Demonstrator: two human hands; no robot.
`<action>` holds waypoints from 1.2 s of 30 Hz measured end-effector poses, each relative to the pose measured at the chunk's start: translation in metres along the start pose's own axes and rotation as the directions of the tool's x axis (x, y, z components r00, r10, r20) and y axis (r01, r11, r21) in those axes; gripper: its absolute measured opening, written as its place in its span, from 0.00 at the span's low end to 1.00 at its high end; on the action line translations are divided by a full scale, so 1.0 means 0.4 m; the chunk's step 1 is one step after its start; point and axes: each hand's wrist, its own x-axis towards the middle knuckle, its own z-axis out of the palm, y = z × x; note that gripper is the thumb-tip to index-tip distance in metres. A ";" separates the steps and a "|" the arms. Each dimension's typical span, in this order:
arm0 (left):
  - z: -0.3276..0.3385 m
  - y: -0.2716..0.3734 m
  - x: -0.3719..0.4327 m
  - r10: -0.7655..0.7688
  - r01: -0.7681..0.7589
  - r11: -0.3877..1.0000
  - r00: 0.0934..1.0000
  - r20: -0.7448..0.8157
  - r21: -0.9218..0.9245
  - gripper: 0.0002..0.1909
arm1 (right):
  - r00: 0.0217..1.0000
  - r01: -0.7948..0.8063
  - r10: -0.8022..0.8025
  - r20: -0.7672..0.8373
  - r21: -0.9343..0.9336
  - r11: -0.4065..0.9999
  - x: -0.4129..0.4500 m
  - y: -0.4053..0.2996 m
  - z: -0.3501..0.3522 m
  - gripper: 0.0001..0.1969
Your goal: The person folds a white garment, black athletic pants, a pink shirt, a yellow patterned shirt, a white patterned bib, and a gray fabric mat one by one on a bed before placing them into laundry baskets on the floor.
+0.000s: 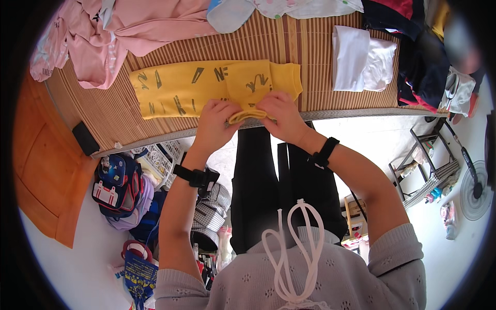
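Note:
A yellow sweatshirt [182, 91] with dark printed marks lies folded lengthwise on a slatted bamboo mat [310, 46], its neckband towards the right. A sleeve is folded down over the body, and its cuff [248, 115] reaches the near edge of the mat. My left hand [219, 122] grips the left side of this cuff, and my right hand [281, 116] grips its right side. Both hands wear black wrist straps. The fingertips are partly hidden by the fabric.
Pink clothes [155, 23] lie at the mat's far left, folded white garments [350, 58] to the right, and dark clothes [422, 66] beyond them. A black object [86, 138] rests at the left corner. Backpacks [120, 186] stand below, left; a fan [476, 190] is at right.

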 end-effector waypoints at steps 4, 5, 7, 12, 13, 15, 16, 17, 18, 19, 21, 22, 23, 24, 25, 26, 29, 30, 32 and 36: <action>0.014 -0.018 -0.011 0.049 -0.047 0.999 0.995 -0.090 0.026 0.13 | 0.994 0.107 -0.105 0.038 -0.039 0.993 -0.017 -0.003 0.002 0.11; 0.018 -0.018 -0.009 0.012 -0.013 1.000 0.993 -0.117 -0.008 0.12 | 0.994 0.106 -0.105 0.038 -0.042 0.993 -0.019 0.002 0.007 0.11; 0.027 -0.014 -0.007 -0.075 0.066 0.995 0.987 -0.144 -0.071 0.12 | 0.998 -0.063 0.063 0.000 0.060 0.996 -0.019 0.002 0.023 0.10; 0.063 -0.024 0.027 -0.355 0.303 0.922 0.909 -0.218 -0.239 0.11 | 0.945 -0.320 0.326 -0.040 0.114 0.941 0.020 0.008 0.044 0.09; 0.073 -0.027 0.037 -0.419 0.342 0.884 0.882 -0.216 -0.318 0.12 | 0.868 -0.495 0.497 0.010 0.117 0.861 0.028 0.018 0.047 0.10; 0.091 -0.018 0.048 -0.481 0.377 0.837 0.853 -0.204 -0.397 0.13 | 0.845 -0.535 0.534 0.032 0.053 0.843 0.041 0.026 0.041 0.11; 0.100 -0.006 0.052 -0.547 0.426 0.796 0.811 -0.210 -0.430 0.14 | 0.818 -0.572 0.572 0.053 -0.012 0.820 0.048 0.022 0.034 0.12; 0.107 0.005 0.054 -0.610 0.471 0.751 0.763 -0.213 -0.463 0.14 | 0.816 -0.575 0.575 0.053 -0.013 0.818 0.049 0.015 0.029 0.12; 0.122 0.012 0.046 -0.609 0.470 0.751 0.765 -0.211 -0.464 0.14 | 0.809 -0.588 0.588 0.004 -0.029 0.809 0.045 0.004 0.022 0.11; 0.138 0.015 0.035 -0.368 0.337 0.929 0.791 -0.488 -0.154 0.15 | 0.802 -0.597 0.595 -0.046 -0.044 0.801 0.046 -0.001 0.019 0.11; 0.156 0.027 0.018 -0.038 0.224 0.952 0.761 -0.648 0.207 0.17 | 0.899 -0.431 0.419 -0.128 -0.097 0.897 0.032 0.012 0.015 0.12; 0.161 0.037 0.014 0.066 0.107 0.960 0.812 -0.580 0.259 0.19 | 0.955 -0.255 0.223 -0.195 -0.162 0.953 0.024 0.021 0.012 0.13; 0.169 0.048 0.012 0.171 -0.014 0.954 0.846 -0.505 0.301 0.21 | 0.955 -0.257 0.224 -0.195 -0.166 0.952 0.018 0.034 0.007 0.13; 0.180 0.058 0.006 0.157 0.018 0.919 0.900 -0.406 0.395 0.27 | 0.980 -0.127 0.067 -0.186 -0.332 0.935 0.029 0.031 -0.002 0.17; 0.192 0.059 0.011 0.152 0.024 0.919 0.900 -0.409 0.393 0.27 | 0.985 0.004 -0.089 -0.150 -0.487 0.873 0.040 0.029 -0.010 0.21; 0.204 0.057 0.023 0.124 0.062 0.888 0.923 -0.365 0.456 0.27 | 0.985 0.009 -0.090 -0.144 -0.487 0.874 0.049 0.031 -0.015 0.21; 0.224 0.006 0.062 0.071 0.116 0.858 0.938 -0.340 0.500 0.27 | 0.999 -0.003 -0.022 -0.035 -0.599 0.801 0.084 0.054 -0.025 0.29; 0.228 0.002 0.071 0.047 0.130 0.869 0.939 -0.341 0.477 0.27 | 1.000 -0.005 0.002 -0.006 -0.609 0.793 0.085 0.065 -0.024 0.29; 0.238 0.004 0.076 0.021 0.150 0.872 0.940 -0.341 0.466 0.27 | 0.999 0.008 0.019 0.037 -0.620 0.784 0.079 0.076 -0.027 0.28; 0.223 0.042 0.057 -0.029 0.165 0.900 0.947 -0.321 0.404 0.28 | 0.997 -0.060 0.017 -0.082 -0.561 0.826 0.086 0.068 -0.056 0.28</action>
